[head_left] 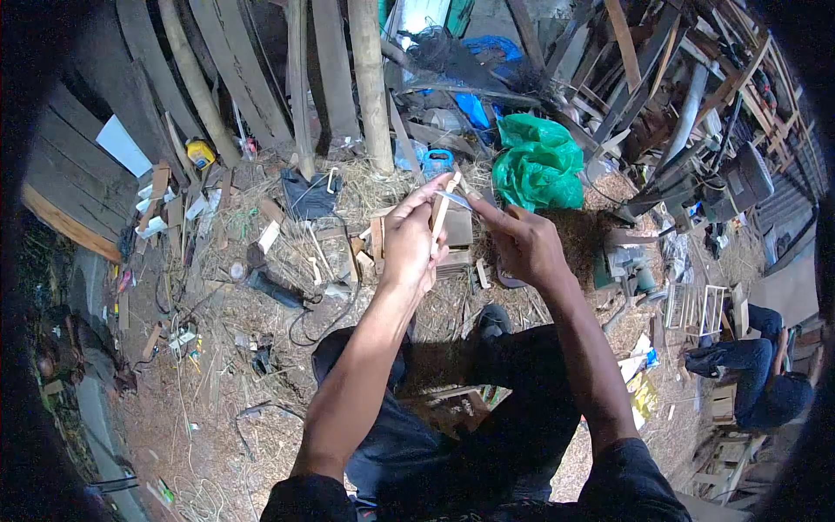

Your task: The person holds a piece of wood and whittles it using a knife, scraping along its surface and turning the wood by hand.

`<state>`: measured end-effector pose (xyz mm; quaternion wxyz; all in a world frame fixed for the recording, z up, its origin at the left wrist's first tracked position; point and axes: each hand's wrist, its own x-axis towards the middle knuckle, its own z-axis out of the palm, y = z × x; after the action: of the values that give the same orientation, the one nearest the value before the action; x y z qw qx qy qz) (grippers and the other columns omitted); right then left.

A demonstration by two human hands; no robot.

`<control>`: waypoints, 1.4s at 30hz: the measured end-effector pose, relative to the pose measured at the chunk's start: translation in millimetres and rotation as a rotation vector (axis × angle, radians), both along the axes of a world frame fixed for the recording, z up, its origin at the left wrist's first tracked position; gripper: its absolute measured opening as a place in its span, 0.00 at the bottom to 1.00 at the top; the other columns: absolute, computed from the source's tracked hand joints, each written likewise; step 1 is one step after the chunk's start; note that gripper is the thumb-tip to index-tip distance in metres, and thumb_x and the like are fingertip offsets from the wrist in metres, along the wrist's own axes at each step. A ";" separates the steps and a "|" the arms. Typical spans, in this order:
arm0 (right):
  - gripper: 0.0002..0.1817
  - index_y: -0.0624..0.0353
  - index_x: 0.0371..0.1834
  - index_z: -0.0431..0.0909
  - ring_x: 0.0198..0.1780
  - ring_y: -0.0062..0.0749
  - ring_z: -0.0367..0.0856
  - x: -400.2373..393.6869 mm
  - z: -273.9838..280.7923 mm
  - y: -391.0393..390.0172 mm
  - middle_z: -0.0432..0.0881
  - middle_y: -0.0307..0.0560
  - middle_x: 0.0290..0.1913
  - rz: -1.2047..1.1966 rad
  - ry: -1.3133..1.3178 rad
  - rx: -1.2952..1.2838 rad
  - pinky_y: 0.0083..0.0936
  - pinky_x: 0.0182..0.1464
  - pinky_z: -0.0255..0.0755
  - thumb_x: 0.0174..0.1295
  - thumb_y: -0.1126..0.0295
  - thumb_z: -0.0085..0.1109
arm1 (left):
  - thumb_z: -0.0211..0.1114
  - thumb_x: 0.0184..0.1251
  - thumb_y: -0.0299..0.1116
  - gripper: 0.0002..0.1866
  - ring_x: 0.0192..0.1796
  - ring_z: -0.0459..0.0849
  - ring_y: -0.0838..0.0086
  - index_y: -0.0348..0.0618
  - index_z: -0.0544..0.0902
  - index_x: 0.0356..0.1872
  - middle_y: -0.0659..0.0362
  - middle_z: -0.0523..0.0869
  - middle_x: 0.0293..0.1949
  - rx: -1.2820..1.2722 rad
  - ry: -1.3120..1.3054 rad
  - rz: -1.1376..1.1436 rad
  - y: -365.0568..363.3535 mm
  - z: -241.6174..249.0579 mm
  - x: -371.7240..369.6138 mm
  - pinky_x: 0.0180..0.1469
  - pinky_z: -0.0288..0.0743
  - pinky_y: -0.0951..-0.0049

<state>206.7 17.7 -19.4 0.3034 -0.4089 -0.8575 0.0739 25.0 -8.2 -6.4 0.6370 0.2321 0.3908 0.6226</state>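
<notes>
My left hand [410, 242] is closed round a narrow strip of pale wood [440, 217], held up at a slant in front of me. My right hand [527, 245] grips a knife, its handle mostly hidden inside the fingers. The bright knife blade [454, 200] lies across the upper part of the strip, and my right index finger stretches along toward the blade. Below the hands, small wood blocks [454, 261] sit stacked on the ground between my legs and the wall.
A green plastic bag [539, 163] lies beyond my right hand. Upright boards [235, 70] line the far left, and scrap timber [687, 96] is piled at the right. Another person [758, 370] sits at the right edge. Shavings and cables cover the ground.
</notes>
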 end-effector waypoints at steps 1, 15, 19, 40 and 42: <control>0.30 0.37 0.63 0.76 0.25 0.45 0.77 0.1 -0.3 1.2 0.74 0.50 0.25 0.009 0.008 0.001 0.36 0.28 0.71 0.57 0.78 0.59 | 0.42 0.73 0.24 0.21 0.13 0.62 0.87 0.42 0.75 0.63 0.64 0.71 0.18 0.000 0.006 0.000 -0.4 -1.0 -0.4 0.11 0.56 0.85; 0.34 0.31 0.67 0.70 0.29 0.49 0.80 -9.3 -4.0 -3.7 0.77 0.48 0.30 0.049 -0.031 -0.030 0.40 0.29 0.74 0.57 0.75 0.58 | 0.42 0.73 0.26 0.20 0.15 0.65 0.86 0.48 0.78 0.60 0.65 0.72 0.21 -0.045 -0.108 -0.027 -5.8 -1.0 -14.1 0.12 0.55 0.86; 0.28 0.45 0.68 0.70 0.29 0.51 0.77 -18.8 -3.6 -14.2 0.77 0.56 0.34 0.214 0.105 -0.171 0.38 0.33 0.74 0.63 0.78 0.54 | 0.42 0.71 0.24 0.23 0.11 0.61 0.87 0.48 0.74 0.63 0.67 0.69 0.16 0.012 -0.162 -0.018 3.6 -8.5 -30.6 0.11 0.55 0.84; 0.31 0.48 0.69 0.69 0.24 0.43 0.73 -11.6 -2.0 -5.8 0.71 0.52 0.22 0.222 0.095 -0.213 0.35 0.30 0.70 0.60 0.79 0.55 | 0.45 0.74 0.28 0.21 0.11 0.61 0.86 0.41 0.65 0.66 0.64 0.70 0.19 0.029 -0.458 -0.348 10.1 -27.7 -44.0 0.08 0.54 0.88; 0.32 0.47 0.70 0.69 0.23 0.43 0.72 -12.1 -11.1 -8.8 0.70 0.52 0.21 0.249 0.161 -0.232 0.36 0.30 0.69 0.59 0.79 0.55 | 0.46 0.71 0.26 0.23 0.12 0.63 0.85 0.41 0.64 0.67 0.63 0.71 0.20 0.035 -0.621 -0.417 10.8 -32.3 -45.2 0.08 0.55 0.88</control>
<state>194.6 9.0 -30.4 0.3103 -0.3245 -0.8602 0.2417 -20.2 2.6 -38.7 0.8343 0.1176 0.1129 0.5267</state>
